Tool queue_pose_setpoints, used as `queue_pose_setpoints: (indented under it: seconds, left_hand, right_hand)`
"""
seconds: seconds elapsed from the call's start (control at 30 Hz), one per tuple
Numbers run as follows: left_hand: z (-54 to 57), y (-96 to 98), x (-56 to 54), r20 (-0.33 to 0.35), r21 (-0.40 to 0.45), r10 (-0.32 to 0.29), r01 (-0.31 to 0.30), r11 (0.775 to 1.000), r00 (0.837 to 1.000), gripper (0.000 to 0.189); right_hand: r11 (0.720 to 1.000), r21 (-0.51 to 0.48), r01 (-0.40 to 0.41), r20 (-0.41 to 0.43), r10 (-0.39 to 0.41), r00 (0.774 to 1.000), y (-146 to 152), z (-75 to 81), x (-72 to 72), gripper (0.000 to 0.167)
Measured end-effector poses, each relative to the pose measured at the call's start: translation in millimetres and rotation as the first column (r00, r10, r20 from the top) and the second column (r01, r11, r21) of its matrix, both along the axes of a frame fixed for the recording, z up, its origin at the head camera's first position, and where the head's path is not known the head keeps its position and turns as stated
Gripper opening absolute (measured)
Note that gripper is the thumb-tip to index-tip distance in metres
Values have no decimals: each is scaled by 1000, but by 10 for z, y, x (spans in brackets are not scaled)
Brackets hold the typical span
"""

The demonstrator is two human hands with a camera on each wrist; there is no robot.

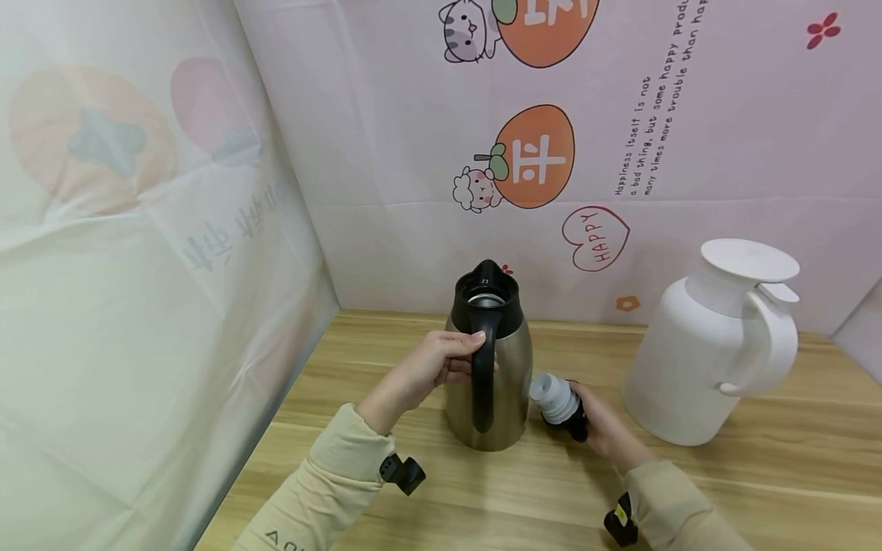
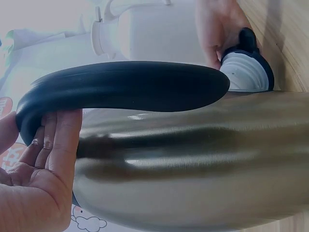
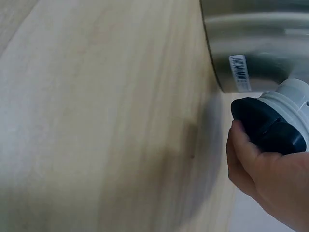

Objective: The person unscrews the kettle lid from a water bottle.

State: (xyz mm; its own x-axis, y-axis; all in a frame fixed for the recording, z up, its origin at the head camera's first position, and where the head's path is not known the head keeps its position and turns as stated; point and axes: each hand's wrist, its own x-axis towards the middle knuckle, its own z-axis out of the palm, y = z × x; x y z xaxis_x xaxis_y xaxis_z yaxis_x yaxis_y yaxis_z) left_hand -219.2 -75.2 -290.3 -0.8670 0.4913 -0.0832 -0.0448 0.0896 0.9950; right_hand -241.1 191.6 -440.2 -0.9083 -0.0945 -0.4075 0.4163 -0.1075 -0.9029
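Note:
A steel vacuum jug [image 1: 513, 383] with a black collar stands upright on the table, its round mouth uncovered and its spout facing the wall. My left hand [image 1: 445, 360] pinches the upper part of the jug's black handle [image 1: 485, 383], thumb on one side and fingers reaching behind it. To the right of the jug, my right hand [image 1: 601, 421] grips a black stopper [image 1: 556, 396] with a stepped grey-white plug, which points towards the jug's side. In the right wrist view the fingers [image 3: 244, 145] hold the stopper's black top; the plug comes close to the jug, and whether they touch I cannot tell.
A white jug [image 1: 682, 352] with a flat lid and a side handle stands at the right on the wooden table [image 1: 496, 505]. Printed cloth [image 1: 386, 153] hangs behind the table, and pale cloth [image 1: 138, 344] covers the left side. A barcode label [image 3: 240, 72] sits low on the steel jug.

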Motion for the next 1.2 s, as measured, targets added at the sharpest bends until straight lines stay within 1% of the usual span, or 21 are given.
queue_pose_setpoints:
  seconds: [0.17,0.3,0.4,0.5,0.57,0.73,0.93,1.2]
  left_hand:
    - [-9,-6,-7,-1,1,-4,4,1000,1000,42]
    - [-2,-2,-1,1,6,-1,1,1000,1000,42]
    - [4,-1,4,2,7,0,0,1000,1000,42]
    - [7,-2,7,6,7,2,-2,1000,1000,42]
    - [5,-4,8,5,8,1,-1,1000,1000,42]
    - [3,0,7,7,7,6,-6,1000,1000,41]
    - [1,5,8,7,6,14,-15,1000,1000,42]
    - [-12,-12,30,-27,-45,-11,9,999,1000,49]
  right_hand:
    - [999,-50,-7,-18,6,1000,-11,-66,0,38]
    - [999,-52,-6,-28,5,1000,-5,-110,-4,34]
    - [1000,1,-6,-71,6,997,-12,-128,-18,39]
    - [998,56,-5,-111,11,994,-26,-137,-38,53]
    - [998,66,-11,-127,20,992,-30,-140,-44,57]
    - [995,99,0,-125,12,992,-19,-152,-57,56]
    - [987,156,-27,-104,44,994,11,-119,-58,56]
    - [982,188,-24,-99,43,994,37,-90,-57,57]
